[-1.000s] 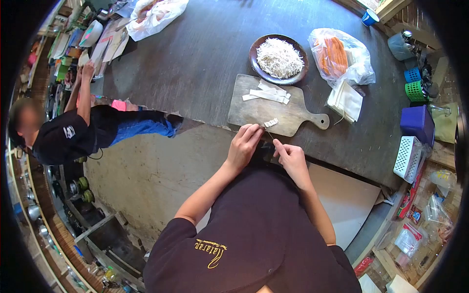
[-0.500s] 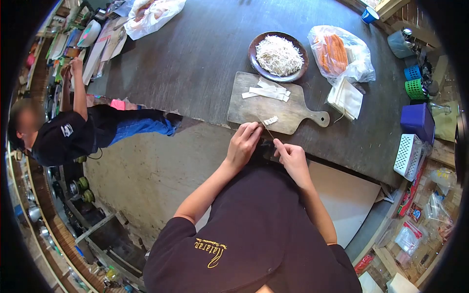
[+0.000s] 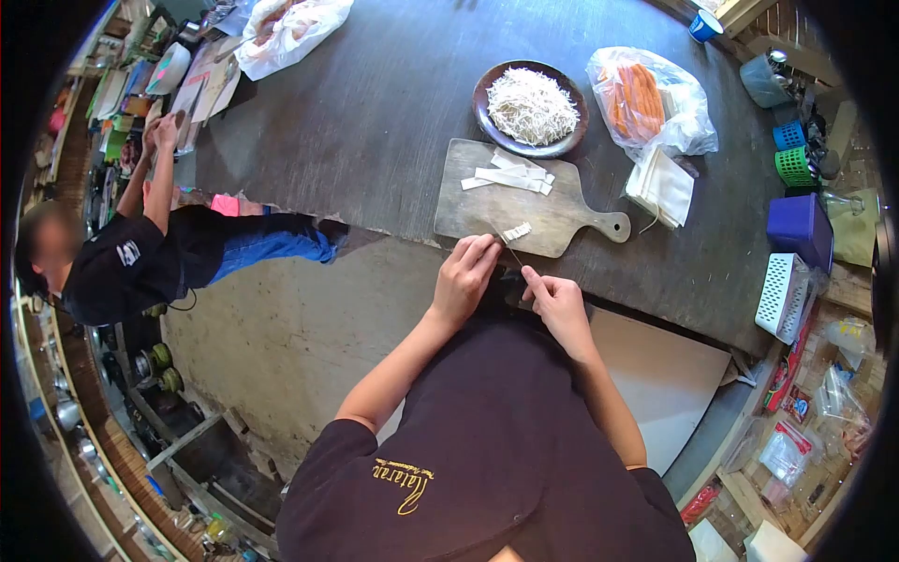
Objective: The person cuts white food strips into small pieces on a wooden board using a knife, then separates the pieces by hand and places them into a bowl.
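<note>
A wooden cutting board (image 3: 571, 192) lies at the table's near edge, its handle pointing right. My right hand (image 3: 559, 307) is closed around a knife (image 3: 511, 249), whose thin blade points up and left over the board's near edge. My left hand (image 3: 464, 277) is closed, fingertips together at that edge beside the blade; what they pinch is hidden. Small cut white pieces (image 3: 517, 230) lie just beyond the blade. Farther up the board, several flat white strips (image 3: 510, 174) lie across one another. Behind the board, a dark round bowl (image 3: 483, 112) holds a heap of thin white shreds (image 3: 532, 105).
Right of the bowl is a clear plastic bag (image 3: 691, 117) with orange sticks (image 3: 633, 101); a stack of white sheets (image 3: 660, 187) lies below it. Baskets (image 3: 785, 295) line the right side. At left, another person (image 3: 112, 253) works by the table, near a white plastic bag (image 3: 290, 37).
The knife blade has tilted slightly beside my left fingertips; both my hands stay nearly in place. At left, the other person's hands have shifted a little right and down.
</note>
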Available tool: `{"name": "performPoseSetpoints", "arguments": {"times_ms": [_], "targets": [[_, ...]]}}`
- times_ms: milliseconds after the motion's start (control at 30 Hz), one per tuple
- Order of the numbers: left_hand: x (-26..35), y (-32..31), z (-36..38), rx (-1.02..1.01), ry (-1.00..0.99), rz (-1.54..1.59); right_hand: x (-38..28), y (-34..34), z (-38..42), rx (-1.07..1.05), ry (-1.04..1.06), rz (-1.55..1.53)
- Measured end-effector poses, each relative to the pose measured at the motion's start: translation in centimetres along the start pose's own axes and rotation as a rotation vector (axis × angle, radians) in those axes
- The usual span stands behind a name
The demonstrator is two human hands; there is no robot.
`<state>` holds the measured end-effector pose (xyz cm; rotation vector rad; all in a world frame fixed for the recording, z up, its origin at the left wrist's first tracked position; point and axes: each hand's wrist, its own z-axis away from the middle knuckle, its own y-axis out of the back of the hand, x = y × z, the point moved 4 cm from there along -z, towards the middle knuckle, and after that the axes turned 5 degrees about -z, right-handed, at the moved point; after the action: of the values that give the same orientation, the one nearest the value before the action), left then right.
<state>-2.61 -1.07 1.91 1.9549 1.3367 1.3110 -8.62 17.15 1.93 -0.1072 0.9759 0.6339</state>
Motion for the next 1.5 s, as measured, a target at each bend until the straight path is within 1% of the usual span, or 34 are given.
{"name": "performPoseSetpoints", "arguments": {"times_ms": [33, 133, 233, 367, 500, 700, 833, 933, 1033, 1067, 1167, 1267, 1367, 1500], "targets": [[0.0, 0.0, 0.0, 0.001, -0.001, 0.006, 0.1, 0.0, 0.2, 0.006, -0.010, 0.013], [-0.1, 0.0, 0.0, -0.003, -0.003, 0.000, -0.4, -0.7, -1.1, 0.021, 0.102, 0.067], [0.0, 0.2, 0.0, -0.025, -0.014, -0.016, -0.8, -1.5, -3.0, 0.015, 0.124, 0.056], [0.0, 0.0, -0.1, 0.004, 0.002, -0.001, -1.4, -0.3, -1.0, 0.003, 0.054, 0.025], [0.0, 0.1, 0.0, 0.004, 0.007, -0.001, 0.1, 0.0, 0.1, 0.012, 0.030, 0.031], [0.0, -0.2, 0.4, -0.020, -0.009, 0.002, -0.5, -1.7, -2.8, -0.015, 0.109, 0.027], [-0.1, 0.0, 0.7, -0.038, -0.005, -0.001, -0.6, -1.5, -2.4, -0.002, 0.134, 0.010], [-0.1, 0.4, 0.2, -0.034, 0.013, 0.014, -0.4, -0.5, -2.1, -0.065, 0.056, -0.054], [0.0, 0.7, -0.5, -0.038, 0.023, 0.026, 0.2, 1.3, -2.3, -0.035, -0.029, -0.182], [0.0, 0.8, -0.7, -0.039, 0.026, 0.026, 0.3, 1.9, -2.3, -0.005, -0.014, -0.199], [0.5, 1.4, -1.8, -0.012, 0.025, 0.024, -0.1, 2.9, -2.0, -0.005, 0.010, -0.261], [0.9, 1.7, -3.0, 0.009, -0.016, -0.009, 0.4, 2.4, -1.9, -0.009, 0.007, -0.228], [0.2, 0.1, -2.7, -0.135, -0.047, -0.065, 0.7, 1.5, -1.4, -0.020, 0.017, -0.194], [0.7, -0.2, -1.9, -0.113, -0.067, -0.095, 0.9, 1.0, -0.4, -0.015, 0.053, -0.125]]}}
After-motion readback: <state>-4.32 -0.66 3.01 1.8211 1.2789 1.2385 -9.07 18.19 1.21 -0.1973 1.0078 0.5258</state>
